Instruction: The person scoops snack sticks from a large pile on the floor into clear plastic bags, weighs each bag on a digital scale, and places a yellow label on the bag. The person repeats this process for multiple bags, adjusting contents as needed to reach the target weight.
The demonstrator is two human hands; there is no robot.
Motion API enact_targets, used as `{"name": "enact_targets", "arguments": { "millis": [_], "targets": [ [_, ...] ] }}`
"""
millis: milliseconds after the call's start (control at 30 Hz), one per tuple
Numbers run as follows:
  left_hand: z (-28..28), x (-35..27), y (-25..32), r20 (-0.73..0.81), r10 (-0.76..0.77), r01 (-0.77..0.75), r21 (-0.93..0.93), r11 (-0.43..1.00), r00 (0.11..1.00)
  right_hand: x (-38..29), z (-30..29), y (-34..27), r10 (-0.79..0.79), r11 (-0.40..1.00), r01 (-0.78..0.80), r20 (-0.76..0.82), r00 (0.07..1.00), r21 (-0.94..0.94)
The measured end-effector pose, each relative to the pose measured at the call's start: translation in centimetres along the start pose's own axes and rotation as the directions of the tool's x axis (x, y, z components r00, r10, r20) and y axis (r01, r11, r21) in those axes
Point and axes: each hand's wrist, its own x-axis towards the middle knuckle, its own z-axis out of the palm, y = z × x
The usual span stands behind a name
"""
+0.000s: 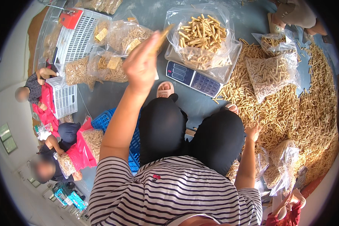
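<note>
My left hand (142, 65) is raised in front of me, pinching a thin yellow slip (164, 33) that is blurred by motion. Just right of it, an open clear plastic bag (196, 14) full of short tan sticks (202, 32) stands on the steel pan (234, 58) of a digital scale (193, 77). Beside my right knee, my right hand (252, 132) rests at the near edge of a large loose heap of the same sticks (274, 118). Its fingers look apart, with nothing seen in them.
Filled bags (101, 66), some with yellow slips (113, 62), lie left by a white crate (80, 36) carrying a red box (70, 18). Another filled bag (271, 72) lies on the heap. A blue crate (103, 120) is beside me. Two people (35, 87) sit left; another person's legs (293, 14) show top right.
</note>
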Motion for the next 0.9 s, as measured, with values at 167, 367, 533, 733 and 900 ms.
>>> {"name": "enact_targets", "arguments": {
  "millis": [167, 367, 533, 733, 900],
  "targets": [
    [9.2, 2.6, -2.4, 0.572, 0.013, -0.268, 0.363, 0.892, 0.82, -0.9, -4.5, -2.6, -0.112, 0.985, 0.128, -0.136, 0.984, 0.113],
    [6.5, 5.1, -2.5, 0.285, 0.007, -0.113, 0.358, 0.927, 0.958, -0.2, -15.9, -11.9, -0.251, 0.801, 0.317, -0.196, 0.948, 0.508],
    [5.2, 3.3, -9.4, 0.367, -0.687, 0.612, 0.312, 0.726, 0.627, -7.4, -29.6, -30.4, -0.538, 0.517, 0.36, -0.032, 0.842, 0.777],
    [7.2, 4.9, -11.0, 0.25, -0.634, 0.647, 0.036, 0.762, 0.732, 3.0, -26.3, -37.0, -0.713, 0.523, 0.705, -0.208, 0.67, 0.478],
    [6.6, 9.4, -16.2, 0.089, -0.586, 0.593, -0.095, 0.8, 0.805, -1.3, -33.1, -43.6, -0.685, 0.395, 0.436, -0.057, 0.726, 0.809]
  ]
}}
